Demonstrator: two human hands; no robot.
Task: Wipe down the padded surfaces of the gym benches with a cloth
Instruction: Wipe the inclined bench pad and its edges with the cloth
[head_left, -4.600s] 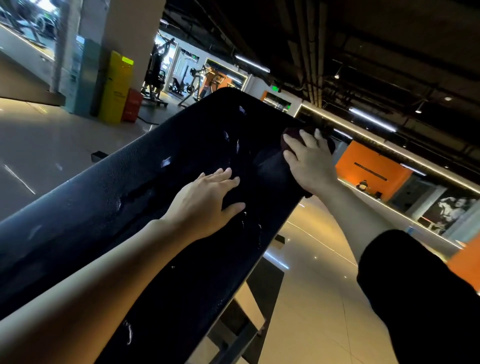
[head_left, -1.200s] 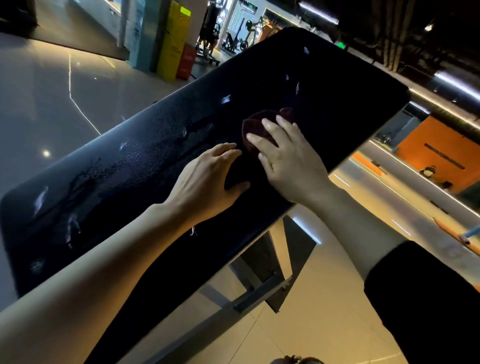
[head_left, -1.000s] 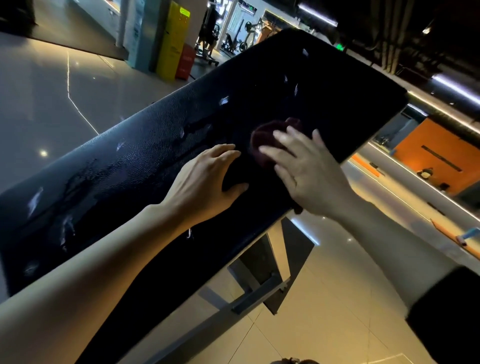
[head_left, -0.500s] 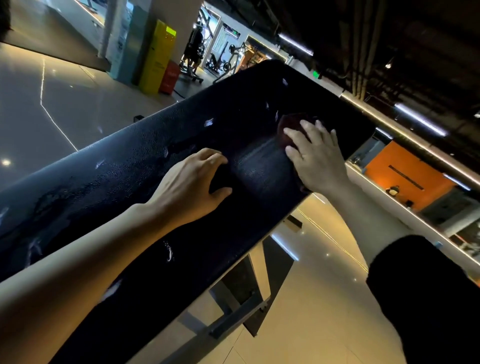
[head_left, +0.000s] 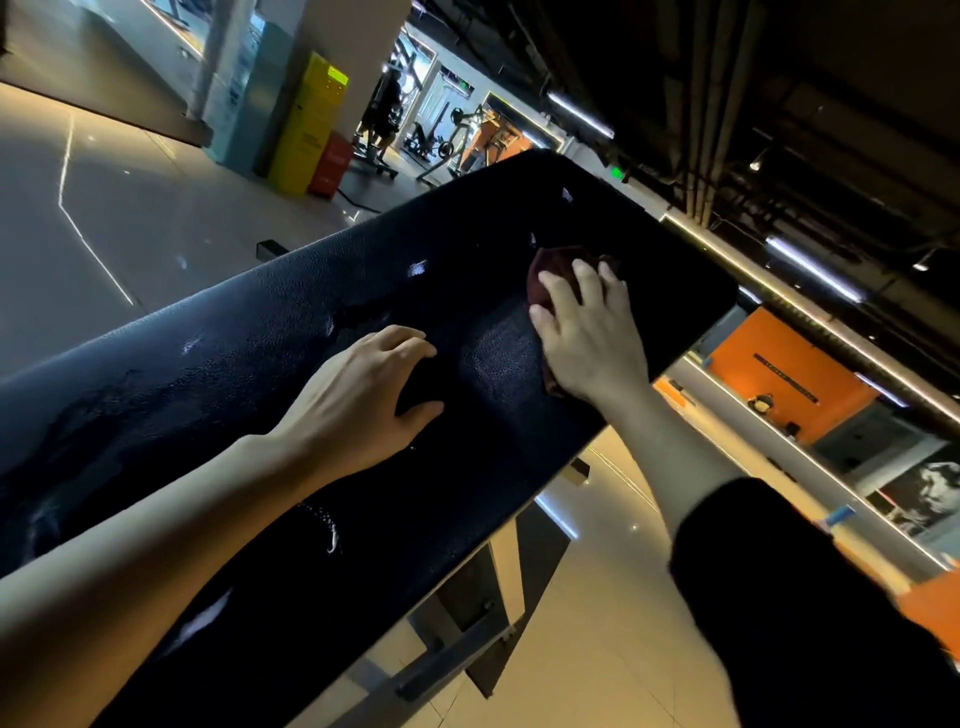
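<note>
Padding on the bench pad (head_left: 218, 405) is the largest thing here and the landmark for the rest: a long black cushion whose long axis runs from the lower left of the view up to its rounded far end at the upper right, over a metal frame (head_left: 457, 654). Wet streaks and droplets glint along its nearer stretch and left edge, so I judge that part not yet dried, while the band between the hands looks matte and freshly rubbed; the job seems mid-way on this pad. The left hand (head_left: 358, 405) rests near the pad's middle, fingers loosely arched, holding nothing. Toward the pad's far end, the right hand (head_left: 587, 338) presses spread fingers onto the dark red cloth (head_left: 550, 270), bunched beneath them against the padding.
</note>
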